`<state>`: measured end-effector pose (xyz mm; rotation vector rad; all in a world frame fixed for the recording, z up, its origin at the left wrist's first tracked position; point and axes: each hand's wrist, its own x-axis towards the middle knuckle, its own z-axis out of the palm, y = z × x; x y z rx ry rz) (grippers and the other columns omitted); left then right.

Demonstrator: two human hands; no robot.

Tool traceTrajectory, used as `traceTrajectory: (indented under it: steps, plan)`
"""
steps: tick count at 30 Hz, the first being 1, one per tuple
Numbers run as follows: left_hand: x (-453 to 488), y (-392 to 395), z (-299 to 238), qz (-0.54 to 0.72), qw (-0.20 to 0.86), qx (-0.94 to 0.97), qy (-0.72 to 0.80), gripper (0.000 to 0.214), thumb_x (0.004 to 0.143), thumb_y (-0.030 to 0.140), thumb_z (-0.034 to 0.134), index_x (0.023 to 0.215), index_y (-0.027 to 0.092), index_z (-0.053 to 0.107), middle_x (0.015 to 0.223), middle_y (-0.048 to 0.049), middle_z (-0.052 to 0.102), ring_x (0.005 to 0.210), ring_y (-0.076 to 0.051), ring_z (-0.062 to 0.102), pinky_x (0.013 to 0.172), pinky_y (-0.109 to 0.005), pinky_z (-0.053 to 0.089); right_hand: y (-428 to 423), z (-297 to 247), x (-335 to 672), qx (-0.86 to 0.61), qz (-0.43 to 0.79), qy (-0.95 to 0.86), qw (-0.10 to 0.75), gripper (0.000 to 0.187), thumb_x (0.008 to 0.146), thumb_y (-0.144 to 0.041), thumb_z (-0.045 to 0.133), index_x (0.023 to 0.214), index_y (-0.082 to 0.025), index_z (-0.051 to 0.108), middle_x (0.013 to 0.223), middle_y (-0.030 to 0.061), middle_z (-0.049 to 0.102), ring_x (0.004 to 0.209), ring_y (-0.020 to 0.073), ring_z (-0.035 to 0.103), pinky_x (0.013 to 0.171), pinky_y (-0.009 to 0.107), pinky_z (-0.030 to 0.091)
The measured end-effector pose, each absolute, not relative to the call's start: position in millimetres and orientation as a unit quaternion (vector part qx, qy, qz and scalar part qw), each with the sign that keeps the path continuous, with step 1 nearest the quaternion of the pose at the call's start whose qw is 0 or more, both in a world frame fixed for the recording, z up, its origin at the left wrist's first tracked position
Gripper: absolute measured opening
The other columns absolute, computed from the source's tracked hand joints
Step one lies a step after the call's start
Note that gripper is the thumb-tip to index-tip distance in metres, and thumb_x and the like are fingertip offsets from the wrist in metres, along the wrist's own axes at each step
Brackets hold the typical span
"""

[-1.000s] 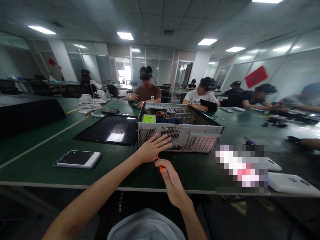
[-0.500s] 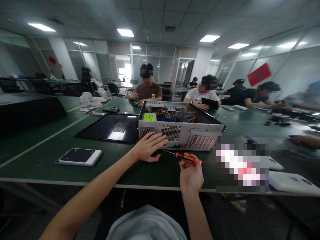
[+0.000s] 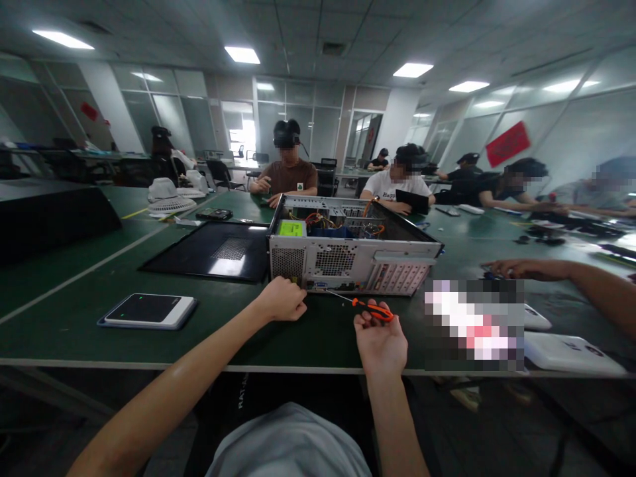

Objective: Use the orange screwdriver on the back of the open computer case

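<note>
A computer case [image 3: 298, 265] lies on its side on the table, top open, its back panel with ports, grilles and slot covers toward me. My right hand [image 3: 382, 344], palm up, has its fingers round the orange and black handle of a screwdriver [image 3: 378, 311]. The thin shaft points left at the ports along the panel's lower edge; whether the tip touches them I cannot tell. My left hand [image 3: 283, 299] is closed in a loose fist at the panel's lower left corner. Its fingertips are hidden, so anything held there cannot be made out.
A black side panel [image 3: 209, 255] lies left of the case. Nearer, a white and black device [image 3: 149, 310] rests on the green table [image 3: 223, 344]. At right are a blurred-out patch and a white device [image 3: 571, 352]. A co-worker's hand [image 3: 517, 268] reaches in beyond them.
My left hand has gone from spread fingers across the back panel to a closed fist, a little lower left. The right hand still holds the screwdriver. A co-worker's arm has reached further in from the right.
</note>
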<state>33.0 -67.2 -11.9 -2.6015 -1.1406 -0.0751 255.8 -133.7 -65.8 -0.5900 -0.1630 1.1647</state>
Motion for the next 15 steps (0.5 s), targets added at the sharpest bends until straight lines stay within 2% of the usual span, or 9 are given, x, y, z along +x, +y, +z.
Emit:
traceTrajectory:
  steps: [7, 10, 15]
  plan:
    - [31.6, -67.8, -11.6, -0.028, 0.120, -0.900, -0.418, 0.031, 0.090, 0.030, 0.051, 0.088, 0.016, 0.078, 0.081, -0.0127, 0.078, 0.076, -0.030, 0.075, 0.070, -0.037, 0.053, -135.8, -63.4, 255.2, -0.261, 0.553, -0.066, 0.788, 0.031, 0.101, -0.036, 0.037, 0.091, -0.025, 0.065, 0.090, 0.0042, 0.072, 0.063, 0.0156, 0.055, 0.063, 0.035, 0.049]
    - [32.8, -69.4, -12.8, -0.025, 0.107, -0.905, -0.410, 0.033, 0.090, 0.030, 0.053, 0.105, 0.017, 0.079, 0.084, -0.0122, 0.079, 0.078, -0.030, 0.075, 0.072, -0.038, 0.054, -136.6, -61.4, 254.5, -0.252, 0.559, -0.060, 0.788, 0.031, 0.101, -0.035, 0.037, 0.091, -0.024, 0.064, 0.089, 0.0043, 0.071, 0.062, 0.0149, 0.055, 0.062, 0.034, 0.049]
    - [40.2, -72.6, -17.8, -0.029, 0.098, -0.923, -0.372, 0.044, 0.093, 0.031, 0.052, 0.132, 0.022, 0.071, 0.089, -0.0114, 0.080, 0.081, -0.029, 0.076, 0.074, -0.037, 0.055, -137.5, -58.5, 253.4, -0.231, 0.563, -0.053, 0.792, 0.024, 0.097, -0.038, 0.046, 0.089, -0.023, 0.062, 0.086, 0.0031, 0.070, 0.058, 0.0127, 0.054, 0.060, 0.031, 0.050]
